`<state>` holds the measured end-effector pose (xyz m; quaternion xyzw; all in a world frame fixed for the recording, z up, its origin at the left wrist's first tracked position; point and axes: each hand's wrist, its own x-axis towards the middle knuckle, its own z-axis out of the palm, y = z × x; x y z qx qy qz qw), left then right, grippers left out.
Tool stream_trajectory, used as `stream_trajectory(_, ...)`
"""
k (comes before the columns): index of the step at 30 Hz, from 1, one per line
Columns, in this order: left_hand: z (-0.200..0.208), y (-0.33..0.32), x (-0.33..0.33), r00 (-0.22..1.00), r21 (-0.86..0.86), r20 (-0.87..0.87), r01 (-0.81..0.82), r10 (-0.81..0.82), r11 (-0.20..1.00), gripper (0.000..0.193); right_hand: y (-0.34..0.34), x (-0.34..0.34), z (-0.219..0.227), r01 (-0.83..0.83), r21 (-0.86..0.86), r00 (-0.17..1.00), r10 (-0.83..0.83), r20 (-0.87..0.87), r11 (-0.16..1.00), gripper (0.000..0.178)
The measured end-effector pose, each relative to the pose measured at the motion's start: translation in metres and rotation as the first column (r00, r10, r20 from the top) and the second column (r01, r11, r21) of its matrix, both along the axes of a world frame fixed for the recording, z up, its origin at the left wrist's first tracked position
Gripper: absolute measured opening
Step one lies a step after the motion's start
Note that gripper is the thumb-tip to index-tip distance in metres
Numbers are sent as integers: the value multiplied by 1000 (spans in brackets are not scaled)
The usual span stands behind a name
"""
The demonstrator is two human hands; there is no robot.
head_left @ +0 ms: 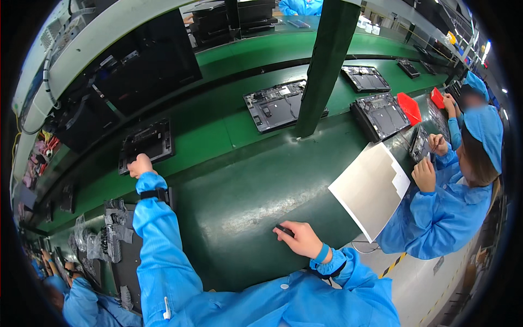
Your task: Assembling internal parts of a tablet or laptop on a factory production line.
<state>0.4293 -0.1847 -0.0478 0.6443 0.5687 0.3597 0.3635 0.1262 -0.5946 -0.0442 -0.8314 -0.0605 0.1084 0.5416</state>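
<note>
Black rectangular device casing (151, 141), gripped at its near edge by left hand (142, 165), small black object (284, 230), clasped in curled right hand (303, 240), green desk (239, 196) beneath, off-white sheet (371, 188) at that hand's right

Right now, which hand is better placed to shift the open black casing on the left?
Probably the left hand: it is at the near edge of the black casing. The right hand is farther and holds a small black object.

White notched sheet (370, 188) overhanging green bench (272, 163) | two red bins (408, 109) | dark green post (329, 65) | striped floor tape (393, 265)
</note>
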Motion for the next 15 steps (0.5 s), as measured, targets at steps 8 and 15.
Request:
stream_trajectory(8,-4,-204,17,126,-327,352,945,-927,5,45,0,-1,-4,31,13,999,-31,16,999,17)
stream_trajectory(15,-30,-304,64,331,-24,-234,938,-914,346,49,2,-5,-16,62,49,995,-66,76,997,15)
